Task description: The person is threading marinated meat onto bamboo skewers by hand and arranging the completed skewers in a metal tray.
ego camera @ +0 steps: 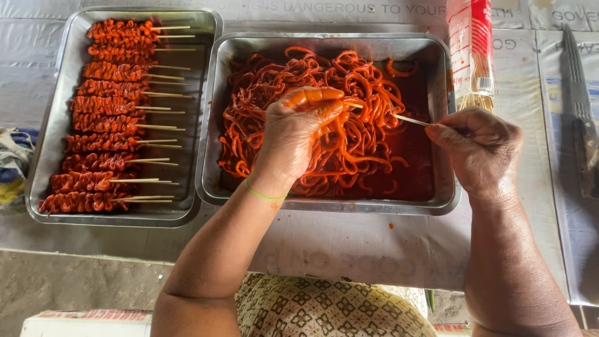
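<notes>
Skewer point(409, 118) at frame centre: we pinch its end in our right hand point(477, 146), fingers closed; our left hand point(299, 128) closes on red strips point(349, 150) over the tray point(437, 206).

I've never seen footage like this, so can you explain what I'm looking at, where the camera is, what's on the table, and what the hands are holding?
There is no machine here: these are a person's two bare hands, filmed from a camera worn on their head, looking down. The left hand pinches orange-red marinated strips over a steel tray of strips. The right hand holds a thin wooden skewer pointing into them. To the left, a second tray holds finished skewers in a row. A packet of sticks and a knife lie to the right.
</notes>
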